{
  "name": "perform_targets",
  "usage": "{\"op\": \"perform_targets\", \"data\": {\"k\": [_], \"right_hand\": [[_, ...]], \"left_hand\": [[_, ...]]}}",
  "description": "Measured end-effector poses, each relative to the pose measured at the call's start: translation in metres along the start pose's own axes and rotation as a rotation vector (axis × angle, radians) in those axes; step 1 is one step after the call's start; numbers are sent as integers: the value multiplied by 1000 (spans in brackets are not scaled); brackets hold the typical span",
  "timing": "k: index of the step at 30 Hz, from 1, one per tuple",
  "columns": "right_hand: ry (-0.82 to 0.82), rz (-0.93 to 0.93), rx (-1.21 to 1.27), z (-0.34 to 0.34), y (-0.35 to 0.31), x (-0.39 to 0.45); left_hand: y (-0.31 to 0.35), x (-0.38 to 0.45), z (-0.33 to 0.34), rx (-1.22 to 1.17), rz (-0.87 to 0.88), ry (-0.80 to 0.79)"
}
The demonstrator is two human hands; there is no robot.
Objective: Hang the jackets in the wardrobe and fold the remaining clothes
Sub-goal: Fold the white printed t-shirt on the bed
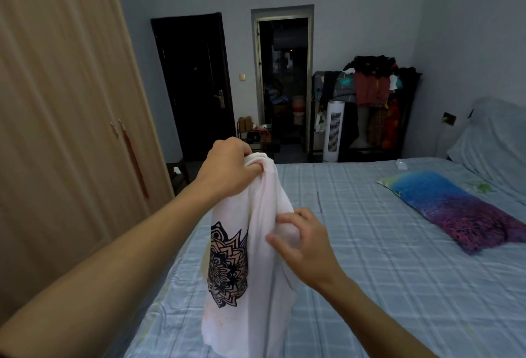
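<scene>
- The left hand (227,164) gripped the bunched top of a white printed T-shirt (250,266) held above the bed's (370,258) near-left edge.
- The right hand (304,241) pinched its side fold.
- The wardrobe (65,118) stood shut at left; a blue-purple pillow (455,209) lay at right.

Both hands (227,167) grip white tee (256,272), prob. over bed (370,243).

No legible text, labels, brands or numbers anywhere in view. The white shirt (253,266) carries only a dark mandala-style print, a pattern with no lettering. The blue and purple pillow (455,209) on the bed shows colour only. Items on the far clothes rack (370,87) are too small and dim to tell any markings.
</scene>
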State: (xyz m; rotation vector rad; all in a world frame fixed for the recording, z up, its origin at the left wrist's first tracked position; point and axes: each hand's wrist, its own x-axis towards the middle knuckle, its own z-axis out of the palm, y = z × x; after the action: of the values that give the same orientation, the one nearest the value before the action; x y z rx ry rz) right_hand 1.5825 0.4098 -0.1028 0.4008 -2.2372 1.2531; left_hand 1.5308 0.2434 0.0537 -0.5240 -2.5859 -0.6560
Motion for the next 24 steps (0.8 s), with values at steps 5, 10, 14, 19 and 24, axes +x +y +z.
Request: {"op": "perform_targets", "data": {"k": [5,10,14,19,24], "right_hand": [[57,102,-219,22,-13,-3],[151,105,-375,33,-7,-7],[184,80,-336,29,3,-8],[208,30,-228,7,21,-5],[208,-89,-109,-13,38,-4]], "left_hand": [[12,3,12,17,-42,13],[11,5,13,3,-66,11],[3,2,9,-51,-30,-25],[-11,-4,2,-103,77,-86],[-19,-8,0,-141,179,-75]]}}
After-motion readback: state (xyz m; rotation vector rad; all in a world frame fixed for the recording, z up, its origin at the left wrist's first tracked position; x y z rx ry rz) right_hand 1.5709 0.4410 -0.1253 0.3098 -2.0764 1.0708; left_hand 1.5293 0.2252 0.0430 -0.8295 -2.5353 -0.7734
